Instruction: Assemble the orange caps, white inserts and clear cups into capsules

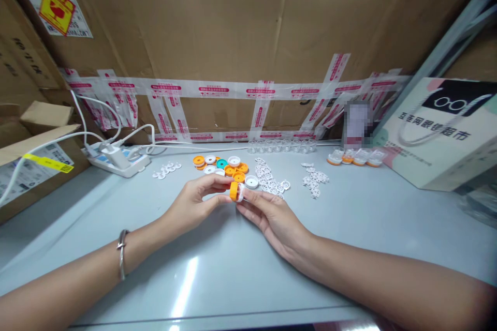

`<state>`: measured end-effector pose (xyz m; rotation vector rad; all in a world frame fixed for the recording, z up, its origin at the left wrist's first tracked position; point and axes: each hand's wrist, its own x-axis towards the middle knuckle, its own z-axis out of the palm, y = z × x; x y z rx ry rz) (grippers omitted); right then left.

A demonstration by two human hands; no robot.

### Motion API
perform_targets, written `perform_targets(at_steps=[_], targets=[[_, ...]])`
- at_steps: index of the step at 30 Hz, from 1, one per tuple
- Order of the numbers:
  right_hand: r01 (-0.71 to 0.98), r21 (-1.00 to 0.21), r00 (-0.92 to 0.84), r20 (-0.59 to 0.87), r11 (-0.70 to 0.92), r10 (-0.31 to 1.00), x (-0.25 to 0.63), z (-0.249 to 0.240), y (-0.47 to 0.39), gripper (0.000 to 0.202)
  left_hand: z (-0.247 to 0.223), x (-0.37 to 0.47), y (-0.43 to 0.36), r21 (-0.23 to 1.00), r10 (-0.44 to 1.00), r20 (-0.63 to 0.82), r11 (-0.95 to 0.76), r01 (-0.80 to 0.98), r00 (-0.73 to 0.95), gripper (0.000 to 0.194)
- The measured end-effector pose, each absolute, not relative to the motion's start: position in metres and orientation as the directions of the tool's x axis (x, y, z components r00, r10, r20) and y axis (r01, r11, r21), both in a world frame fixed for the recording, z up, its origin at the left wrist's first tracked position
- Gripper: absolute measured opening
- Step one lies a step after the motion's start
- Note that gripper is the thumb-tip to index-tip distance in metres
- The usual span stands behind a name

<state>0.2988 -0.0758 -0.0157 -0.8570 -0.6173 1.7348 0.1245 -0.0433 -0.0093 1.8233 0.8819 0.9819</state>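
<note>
Above the middle of the grey table, both hands meet on one small round piece. My left hand (200, 199) pinches its orange cap (233, 191) between thumb and fingers. On the other side, my right hand (269, 214) grips a clear and white part (240, 192) pressed against that cap; fingers partly hide it. Just behind the hands lies a cluster of orange, white and teal round caps (242, 167). A white cap (251, 182) rests close to my right fingers. Flat white cut-out pieces (266, 176) are spread to the right of the cluster.
Small white discs (166, 169) lie left, near a power strip (120, 163) with cables. A row of clear cups (281, 146) lines the back. More white pieces (315, 180) and several orange-based clear units (361, 158) sit right, beside a paper bag (435, 155). A large cardboard box (233, 26) stands behind.
</note>
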Motion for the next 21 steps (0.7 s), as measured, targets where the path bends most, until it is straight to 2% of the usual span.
perform_targets(at_steps=[21], targets=[[-0.538,-0.788,-0.213,-0.215,-0.298,0.953,0.3004,-0.0151,-0.0757,0.02,-0.0147,0.1228,-0.0418,0.833,0.803,0.395,-0.518,0.194,0.446,0.024]])
